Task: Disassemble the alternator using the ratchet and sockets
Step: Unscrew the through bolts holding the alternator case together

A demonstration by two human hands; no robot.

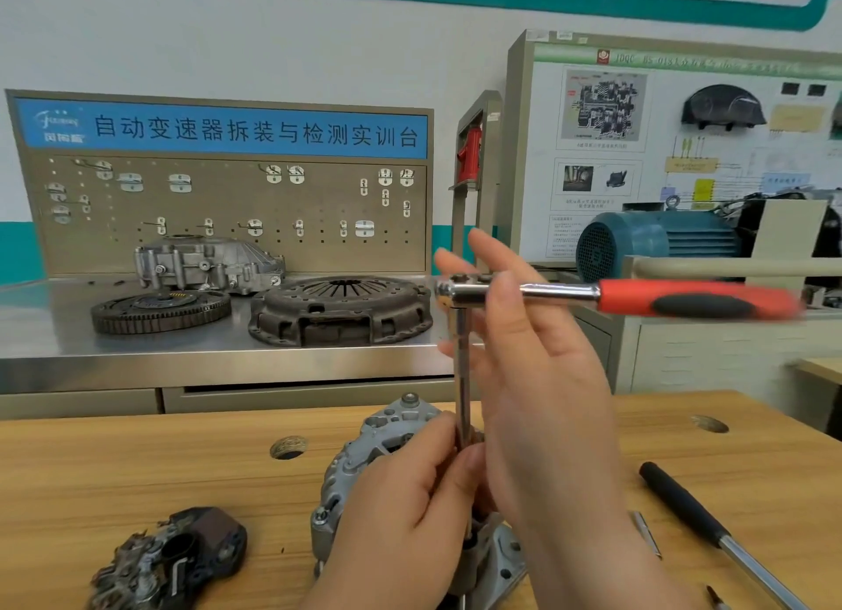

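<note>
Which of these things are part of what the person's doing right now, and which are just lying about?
In the job: alternator, ratchet, extension bar gripped by the left hand, right hand holding the ratchet head.

Lying about: clutch cover, toothed ring, grey housing, blue motor, black-handled tool.

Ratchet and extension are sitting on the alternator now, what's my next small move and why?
Probably slide the right hand out to the red-and-black handle of the chrome ratchet and swing it. The left hand pinches the chrome extension bar upright on the grey cast alternator; the right holds only the head.
</note>
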